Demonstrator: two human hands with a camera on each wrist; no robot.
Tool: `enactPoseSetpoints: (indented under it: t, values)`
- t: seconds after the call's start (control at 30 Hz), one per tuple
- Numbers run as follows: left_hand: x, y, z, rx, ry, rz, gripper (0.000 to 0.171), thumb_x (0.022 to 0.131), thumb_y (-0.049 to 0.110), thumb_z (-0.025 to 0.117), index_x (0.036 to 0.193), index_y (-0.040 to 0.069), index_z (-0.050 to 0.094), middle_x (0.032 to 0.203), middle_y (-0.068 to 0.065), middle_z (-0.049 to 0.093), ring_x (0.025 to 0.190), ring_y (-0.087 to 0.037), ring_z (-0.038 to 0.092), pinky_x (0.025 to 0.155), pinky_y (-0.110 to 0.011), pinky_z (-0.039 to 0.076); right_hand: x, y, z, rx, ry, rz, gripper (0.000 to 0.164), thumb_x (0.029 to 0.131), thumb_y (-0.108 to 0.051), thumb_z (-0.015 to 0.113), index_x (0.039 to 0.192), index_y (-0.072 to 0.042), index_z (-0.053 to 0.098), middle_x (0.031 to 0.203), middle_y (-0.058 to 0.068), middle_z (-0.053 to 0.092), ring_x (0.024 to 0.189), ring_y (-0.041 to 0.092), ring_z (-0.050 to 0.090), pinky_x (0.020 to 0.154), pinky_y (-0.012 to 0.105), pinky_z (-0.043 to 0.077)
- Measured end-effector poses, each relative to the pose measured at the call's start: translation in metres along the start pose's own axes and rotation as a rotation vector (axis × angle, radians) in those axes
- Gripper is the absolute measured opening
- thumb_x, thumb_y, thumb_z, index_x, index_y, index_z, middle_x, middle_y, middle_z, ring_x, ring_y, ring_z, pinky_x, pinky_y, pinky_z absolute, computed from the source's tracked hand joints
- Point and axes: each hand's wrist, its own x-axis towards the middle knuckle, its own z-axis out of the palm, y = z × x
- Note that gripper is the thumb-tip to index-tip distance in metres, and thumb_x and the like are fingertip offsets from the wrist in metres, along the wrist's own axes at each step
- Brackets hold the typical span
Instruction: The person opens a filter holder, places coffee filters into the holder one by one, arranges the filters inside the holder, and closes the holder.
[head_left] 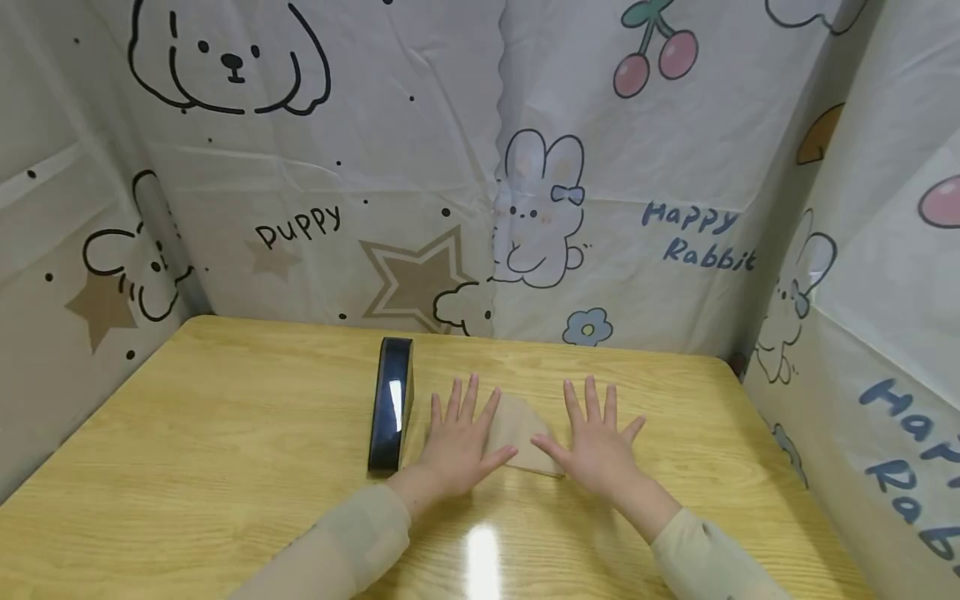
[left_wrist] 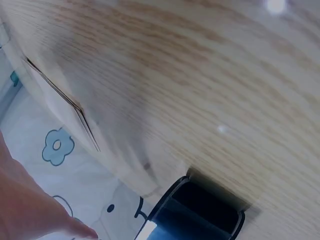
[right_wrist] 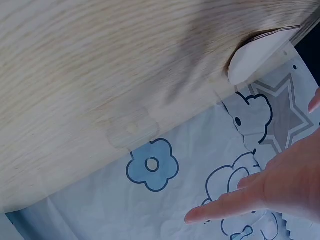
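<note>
A pale beige folded sheet lies on the wooden table between my two hands; its thin layered edge shows in the left wrist view and the right wrist view. My left hand, palm down with fingers spread, overlaps the sheet's left side in the head view. On the other side is my right hand, fingers likewise spread, its thumb over the sheet's right edge in that view. Neither hand grips anything. Just left of my left hand stands a dark, glossy, narrow upright object with rounded corners, seen also in the left wrist view.
The yellow wood-grain table has rounded far corners. A white printed curtain hangs along its back and both sides, close to the table's edges. Light reflects off the tabletop near the front.
</note>
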Motion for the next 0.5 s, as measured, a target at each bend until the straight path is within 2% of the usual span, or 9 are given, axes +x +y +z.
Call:
enactPoseSetpoints:
  t: [0.2,0.5]
  values:
    - [0.002,-0.002,-0.010,0.020,0.014,0.004,0.077,0.091,0.059,0.043,0.150,0.014,0.019,0.156,-0.021,0.004,0.142,-0.044,0.004,0.107,-0.067,0.007,-0.001,0.001,-0.002,0.006,-0.001,0.002,0.092,0.086,-0.064,0.049,0.151,-0.012,0.011,0.156,0.021,-0.001,0.138,0.051,-0.007,0.090,0.082,0.001]
    - [0.002,-0.004,-0.028,0.031,0.038,0.017,0.079,0.091,0.059,0.044,0.151,0.016,0.016,0.157,-0.018,-0.001,0.143,-0.041,-0.002,0.110,-0.064,0.005,-0.004,-0.005,-0.001,0.022,-0.035,-0.015,0.092,0.086,-0.064,0.048,0.151,-0.012,0.010,0.156,0.020,-0.004,0.138,0.051,-0.010,0.090,0.081,-0.002]
